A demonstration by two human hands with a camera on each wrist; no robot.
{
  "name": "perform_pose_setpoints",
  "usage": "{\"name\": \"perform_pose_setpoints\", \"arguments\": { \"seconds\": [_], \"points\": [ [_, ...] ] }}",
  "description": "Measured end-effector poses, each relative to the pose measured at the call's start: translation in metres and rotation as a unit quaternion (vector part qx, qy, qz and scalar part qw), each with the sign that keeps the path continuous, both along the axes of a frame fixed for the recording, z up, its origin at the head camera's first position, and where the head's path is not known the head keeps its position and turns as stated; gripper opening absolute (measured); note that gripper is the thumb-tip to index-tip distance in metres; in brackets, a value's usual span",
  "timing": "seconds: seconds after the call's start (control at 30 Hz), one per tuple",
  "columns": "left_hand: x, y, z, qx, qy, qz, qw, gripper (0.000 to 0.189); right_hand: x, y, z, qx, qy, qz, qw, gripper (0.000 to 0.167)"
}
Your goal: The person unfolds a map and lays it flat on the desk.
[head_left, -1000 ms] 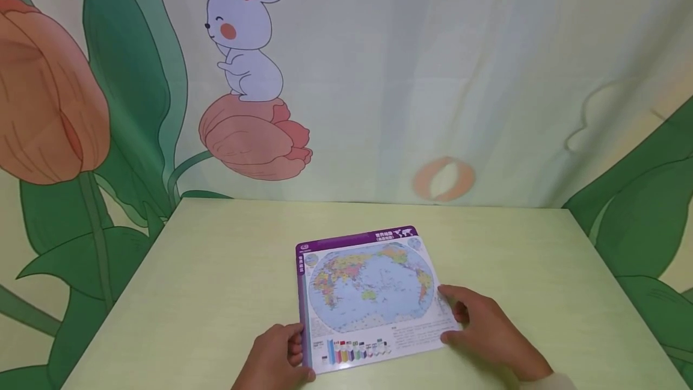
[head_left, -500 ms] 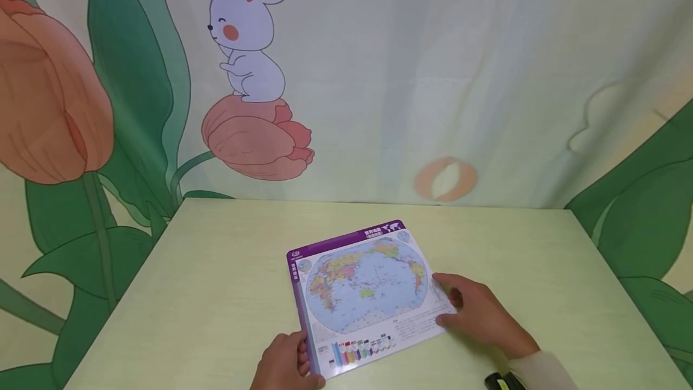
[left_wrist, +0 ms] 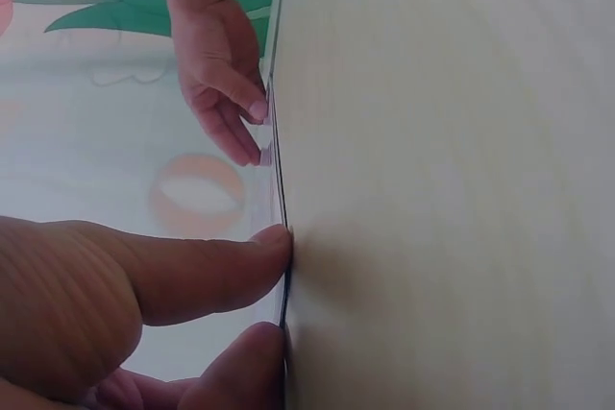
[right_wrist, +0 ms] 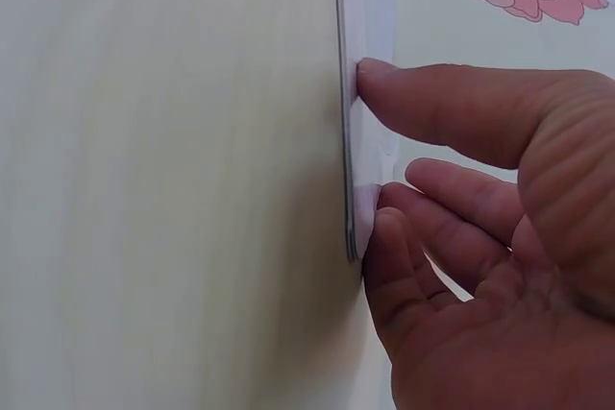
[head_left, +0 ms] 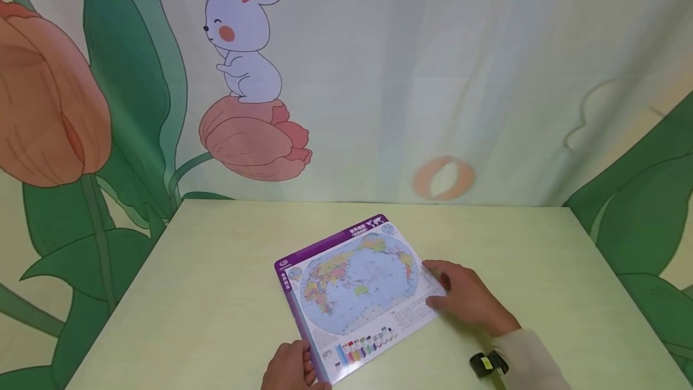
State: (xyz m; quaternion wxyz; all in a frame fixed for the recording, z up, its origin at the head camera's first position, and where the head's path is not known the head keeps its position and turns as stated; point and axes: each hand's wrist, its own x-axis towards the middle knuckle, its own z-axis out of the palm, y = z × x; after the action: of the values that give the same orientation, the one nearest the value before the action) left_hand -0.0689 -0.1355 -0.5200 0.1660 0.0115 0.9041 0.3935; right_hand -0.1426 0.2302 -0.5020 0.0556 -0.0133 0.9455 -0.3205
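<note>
"Purple is seen along the top border and upper left side of the map board [head_left: 357, 294]. Where has it been laid?"

"On the pale yellow bench [head_left: 178, 281], towards its near side, between the left hand [head_left: 289, 366] and the right hand [head_left: 471, 297]. It is turned obliquely, with its top pointed away and to the left."

"What is shown on it?"

"An oval world map is printed across the middle, and a coloured bar chart [head_left: 363, 345] is set below, beside a block of text too small to be read."

"And the left grip?"

"Narrow: the board's bottom-left corner is held, with the fingers curled against the left edge and the thumb placed at the corner. In the left wrist view, thumb and fingertip are seen close together on the thin rim."

"The right?"

"The bottom-right corner is held, the index finger being set on the right edge and the thumb near the bottom one, with a modest gap left between them. Whether either corner is slightly raised cannot be told."

"What else is seen?"

"A black device [head_left: 487, 364] is worn by the light sleeve [head_left: 530, 360]. Behind, a curtain [head_left: 379, 77] is printed with a white rabbit [head_left: 246, 35] seated on a pink tulip [head_left: 254, 143]."
</note>
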Motion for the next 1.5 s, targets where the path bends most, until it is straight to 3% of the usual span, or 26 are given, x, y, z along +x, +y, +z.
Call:
{"name": "perform_pose_setpoints", "arguments": {
  "seconds": [0.13, 0.27, 0.47, 0.6, 0.7, 0.83, 1.07, 1.27, 1.5],
  "points": [
    [0.001, 0.000, 0.001, 0.001, 0.004, 0.006, 1.0000, 0.056, -0.003, -0.001, 0.000, 0.002, 0.011, 0.011, 0.9999, 0.072],
    [-0.001, 0.000, 0.004, 0.009, -0.022, 0.008, 0.9997, 0.054, -0.004, 0.000, -0.001, 0.003, 0.016, 0.014, 0.9998, 0.071],
    [-0.007, -0.004, 0.013, 0.007, -0.063, -0.017, 0.9979, 0.038, 0.004, -0.005, 0.008, 0.023, 0.015, 0.011, 0.9996, 0.071],
    [-0.013, -0.009, 0.018, -0.028, -0.030, -0.023, 0.9989, 0.038, 0.017, -0.019, 0.017, 0.045, 0.032, 0.007, 0.9984, 0.069],
    [-0.020, -0.015, 0.020, -0.043, -0.007, -0.011, 0.9990, 0.042, 0.027, -0.035, 0.022, 0.062, 0.042, -0.003, 0.9972, 0.067],
    [-0.035, -0.024, 0.023, -0.044, 0.005, 0.011, 0.9990, 0.043, 0.041, -0.061, 0.026, 0.060, 0.043, -0.008, 0.9972, 0.064],
    [-0.062, -0.043, 0.026, -0.041, 0.074, 0.002, 0.9965, 0.036, 0.057, -0.095, 0.028, 0.031, 0.020, 0.017, 0.9992, 0.063],
    [-0.078, -0.056, 0.026, -0.038, 0.081, 0.007, 0.9960, 0.035, 0.068, -0.113, 0.026, 0.018, 0.008, 0.057, 0.9982, 0.062],
    [-0.094, -0.063, 0.030, -0.048, 0.070, -0.006, 0.9964, 0.037, 0.079, -0.129, 0.025, -0.001, -0.018, 0.065, 0.9977, 0.063]
  ]
}}
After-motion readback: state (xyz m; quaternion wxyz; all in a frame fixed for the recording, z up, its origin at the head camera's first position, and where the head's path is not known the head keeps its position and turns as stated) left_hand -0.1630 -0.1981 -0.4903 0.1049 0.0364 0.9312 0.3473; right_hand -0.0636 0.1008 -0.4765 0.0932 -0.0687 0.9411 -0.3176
